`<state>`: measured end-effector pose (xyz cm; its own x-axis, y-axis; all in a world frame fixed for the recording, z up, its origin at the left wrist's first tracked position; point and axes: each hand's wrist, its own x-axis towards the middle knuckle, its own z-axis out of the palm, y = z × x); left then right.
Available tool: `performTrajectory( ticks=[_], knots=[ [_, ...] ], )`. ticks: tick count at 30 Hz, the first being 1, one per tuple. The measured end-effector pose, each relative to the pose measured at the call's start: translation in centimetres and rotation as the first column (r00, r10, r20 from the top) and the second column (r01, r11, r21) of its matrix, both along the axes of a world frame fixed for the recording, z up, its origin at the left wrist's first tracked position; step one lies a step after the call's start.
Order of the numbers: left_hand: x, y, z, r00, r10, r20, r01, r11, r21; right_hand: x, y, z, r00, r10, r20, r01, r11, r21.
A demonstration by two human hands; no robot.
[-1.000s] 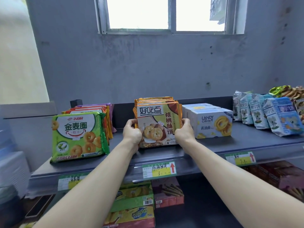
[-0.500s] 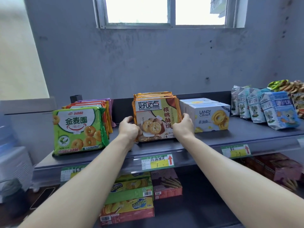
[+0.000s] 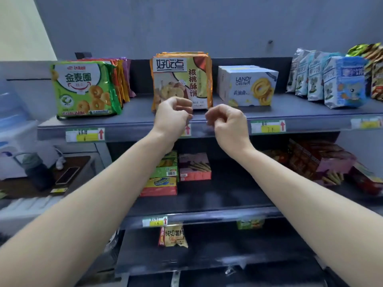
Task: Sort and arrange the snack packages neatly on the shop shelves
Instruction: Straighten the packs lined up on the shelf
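A stack of orange walnut-biscuit packs (image 3: 182, 79) stands upright at the middle of the top shelf (image 3: 228, 117). My left hand (image 3: 174, 113) hovers just in front of the stack's lower edge with its fingers curled, holding nothing. My right hand (image 3: 227, 119) is level with it to the right, over the shelf's front edge, also curled and empty. Green ring-biscuit packs (image 3: 85, 89) stand to the left, white Landy cookie boxes (image 3: 248, 85) to the right, and pale blue snack bags (image 3: 339, 81) further right.
The middle shelf holds green and yellow boxes (image 3: 163, 179), a pink stick-biscuit box (image 3: 194, 167) and red-purple boxes (image 3: 323, 160). A chip bag (image 3: 173, 236) lies on the lower shelf. A side table with a phone (image 3: 67, 175) and a dark bottle (image 3: 37, 172) is at left.
Both hands have let go of the orange biscuit stack and pulled back toward me, fingers curling. The view has tilted down, showing the lower shelves.
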<state>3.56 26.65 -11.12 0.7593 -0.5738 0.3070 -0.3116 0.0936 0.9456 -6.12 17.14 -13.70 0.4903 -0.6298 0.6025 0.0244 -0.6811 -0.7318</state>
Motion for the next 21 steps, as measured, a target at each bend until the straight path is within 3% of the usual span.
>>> performTrajectory(
  ticks=[4, 8, 15, 18, 21],
  knots=[
    [-3.9, 0.2, -4.4, 0.988, -0.131, -0.079, 0.144, 0.971, 0.190, -4.3, -1.8, -4.2, 0.973, 0.130, -0.190, -0.100, 0.982, 0.158],
    [-6.0, -0.5, -8.6, 0.968, -0.018, -0.252, 0.100, 0.944, 0.315, -6.6, -3.7, -7.9, 0.937, 0.146, -0.316, -0.069, 0.967, 0.244],
    [-6.7, -1.7, -15.0, 0.809, 0.161, -0.565, 0.019, 0.954, 0.298, -7.6, -5.9, -13.2, 0.895, 0.226, -0.384, -0.041, 0.899, 0.435],
    [-5.5, -2.9, -17.1, 0.751, 0.206, -0.628, -0.015, 0.955, 0.296, -6.8, -6.8, -14.9, 0.891, 0.271, -0.363, -0.034, 0.840, 0.542],
    [-3.7, -4.5, -19.0, 0.749, 0.216, -0.626, -0.014, 0.950, 0.311, -5.4, -7.8, -16.6, 0.884, 0.284, -0.371, -0.009, 0.804, 0.595]
  ],
)
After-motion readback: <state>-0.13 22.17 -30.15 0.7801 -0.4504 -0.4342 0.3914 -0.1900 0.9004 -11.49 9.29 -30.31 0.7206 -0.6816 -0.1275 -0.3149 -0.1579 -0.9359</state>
